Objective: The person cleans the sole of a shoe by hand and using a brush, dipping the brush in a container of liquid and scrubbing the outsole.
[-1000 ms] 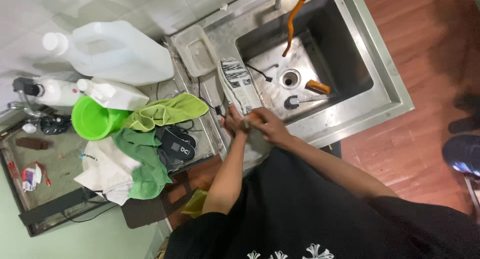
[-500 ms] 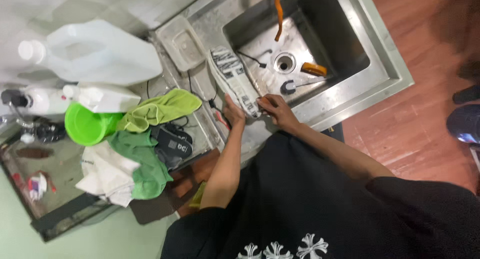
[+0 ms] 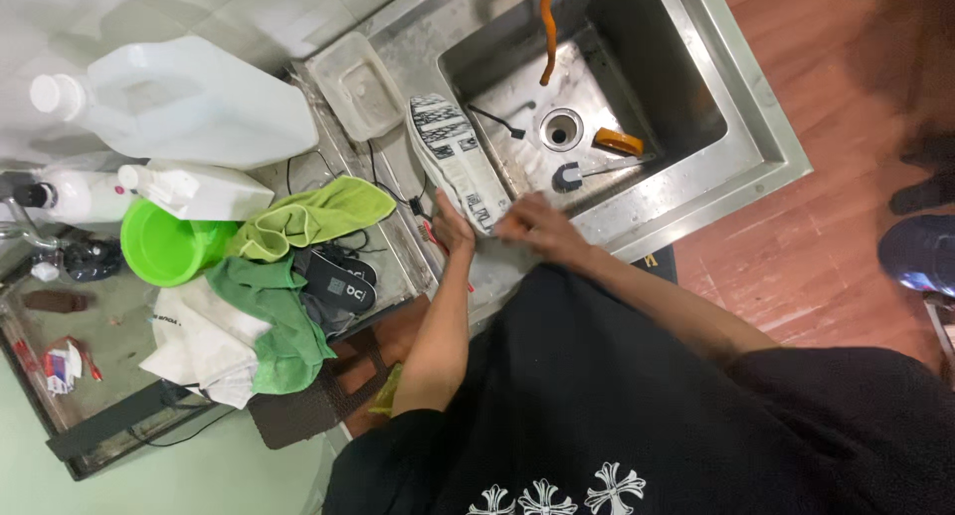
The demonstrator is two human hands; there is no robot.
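A shoe lies sole-up on the left rim of a steel sink; its sole is white with a black pattern. My left hand grips the near end of the shoe from the left. Against the same end, from the right, rests my right hand, fingers closed; what it holds, if anything, is hidden. Both forearms reach up from my black shirt.
In the basin lie an orange hose, an orange-handled brush and a black brush. On the counter to the left are a clear tray, a large white jug, a green bowl, green cloths and dark insoles.
The view has shifted, so the sink sits higher and further right. My hands stay on the near end of the shoe, with the right hand moved slightly along it.
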